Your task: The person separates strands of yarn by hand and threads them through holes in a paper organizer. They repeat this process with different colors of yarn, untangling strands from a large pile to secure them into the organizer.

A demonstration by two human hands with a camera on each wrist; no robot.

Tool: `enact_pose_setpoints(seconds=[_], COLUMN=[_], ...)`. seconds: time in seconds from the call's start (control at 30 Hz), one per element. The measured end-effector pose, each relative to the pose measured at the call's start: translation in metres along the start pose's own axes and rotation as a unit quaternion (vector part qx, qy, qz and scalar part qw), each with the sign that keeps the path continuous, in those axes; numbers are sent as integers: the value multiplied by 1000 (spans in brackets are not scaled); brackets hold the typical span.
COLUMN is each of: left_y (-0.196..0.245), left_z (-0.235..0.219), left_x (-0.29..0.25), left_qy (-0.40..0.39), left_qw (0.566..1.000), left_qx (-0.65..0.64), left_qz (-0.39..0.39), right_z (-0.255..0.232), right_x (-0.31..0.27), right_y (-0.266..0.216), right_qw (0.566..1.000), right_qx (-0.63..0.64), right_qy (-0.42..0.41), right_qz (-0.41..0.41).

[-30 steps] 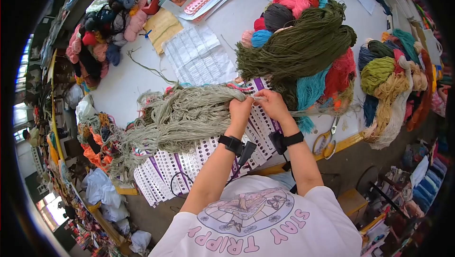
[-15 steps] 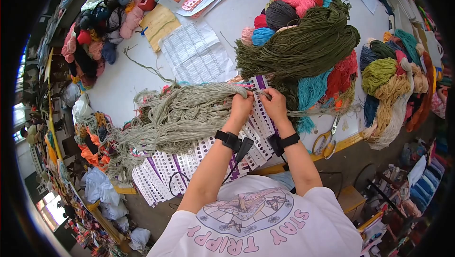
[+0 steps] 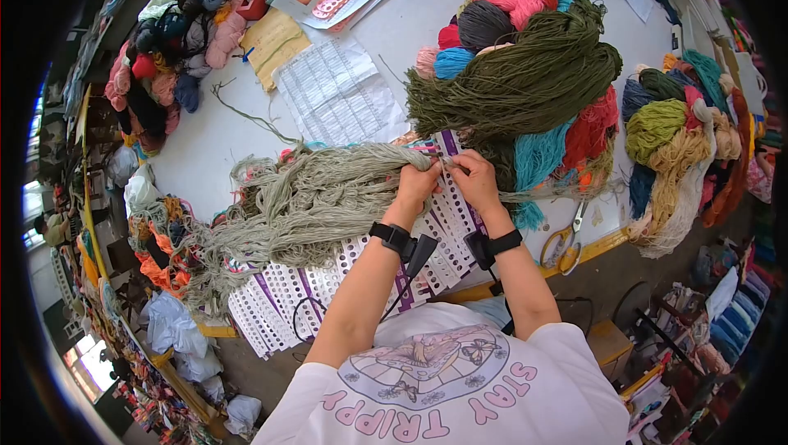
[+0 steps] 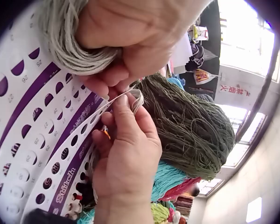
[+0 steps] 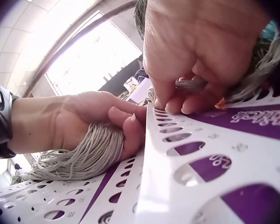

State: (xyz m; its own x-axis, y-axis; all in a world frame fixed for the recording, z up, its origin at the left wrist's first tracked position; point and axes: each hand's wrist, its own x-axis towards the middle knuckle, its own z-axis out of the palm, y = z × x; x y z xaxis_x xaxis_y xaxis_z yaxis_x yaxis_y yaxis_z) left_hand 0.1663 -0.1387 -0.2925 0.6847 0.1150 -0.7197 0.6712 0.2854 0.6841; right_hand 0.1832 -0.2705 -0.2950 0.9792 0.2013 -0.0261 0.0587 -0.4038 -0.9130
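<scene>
My left hand [image 3: 417, 185] grips the end of a thick grey-green yarn hank [image 3: 328, 186], whose strands loop round its fingers in the left wrist view. Facing it, my right hand [image 3: 476, 184] pinches a small loop of pale yarn [image 4: 138, 99] between thumb and forefinger at the end of a punched card [image 5: 165, 154]. Both hands' fingertips meet close together there. White cards with purple bands and rows of numbered holes lie fanned beneath the hands and the hank. In the right wrist view, more grey strands [image 5: 270, 60] trail behind the right hand.
A big dark green hank [image 3: 525, 75] lies over coloured yarn to the right. Scissors [image 3: 566, 240] rest at the table's front edge. Printed sheets [image 3: 336, 92] lie behind the grey yarn. More yarn heaps stand at the far left [image 3: 189, 43] and far right [image 3: 673, 133].
Half a second ago my right hand drew slightly away from the left; now its fingertips are back close to the left hand's. The left hand keeps its grip on the grey-green hank.
</scene>
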Motion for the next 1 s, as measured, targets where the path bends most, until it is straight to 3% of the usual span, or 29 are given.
enact_pose_setpoints(seconds=[0.07, 0.17, 0.27, 0.37, 0.4, 0.53, 0.63, 0.73, 0.77, 0.8, 0.83, 0.9, 0.93, 0.97, 1.0], left_y=[-6, 1, -3, -12, 4, 19, 21, 17, 11, -8, -13, -11, -3, 13, 23], left_z=[0, 7, 1, -12, -14, -29, -30, -25, -18, -17, -18, -25, -26, -45, -69], left_x=[4, -2, 0, 6, -7, -19, -23, -22, -21, -9, -3, 4, 2, 4, 5], left_qy=[2, 74, 177, 126, 90, -74, -152, -189, -141, -125, -103, -15, 29, -8, 52], left_qw=[1000, 984, 919, 985, 994, 964, 944, 978, 987, 954, 884, 901, 906, 972, 986], left_qx=[8, 161, 334, 22, -46, -253, -290, -81, 64, 184, 298, 332, 346, 215, 134], left_qz=[10, 27, 114, 117, 44, -47, -36, -17, 49, 202, 346, 279, 242, 97, 90], right_z=[0, -1, 2, 6, 7, 8, 4, 0, 0, 1, 3, 6, 8, 8, 7], right_x=[2, 2, -1, -2, -3, -1, 0, 2, 2, 2, 2, 2, 2, -4, -6], right_y=[4, 2, 0, 3, 5, 9, 2, -6, -7, -4, -4, -2, -3, -4, -12], right_qw=[1000, 999, 998, 997, 997, 994, 992, 992, 986, 984, 984, 977, 986, 986, 983], right_qx=[5, 18, -14, -50, -52, -106, -109, 29, 94, 101, 64, -11, 4, -45, -94], right_qy=[-12, -24, -1, 18, 19, -5, -46, -61, -63, -60, -62, -65, -58, -68, -74], right_qz=[-8, 22, 64, 48, 45, 19, 45, 103, 123, 130, 154, 203, 155, 147, 138])
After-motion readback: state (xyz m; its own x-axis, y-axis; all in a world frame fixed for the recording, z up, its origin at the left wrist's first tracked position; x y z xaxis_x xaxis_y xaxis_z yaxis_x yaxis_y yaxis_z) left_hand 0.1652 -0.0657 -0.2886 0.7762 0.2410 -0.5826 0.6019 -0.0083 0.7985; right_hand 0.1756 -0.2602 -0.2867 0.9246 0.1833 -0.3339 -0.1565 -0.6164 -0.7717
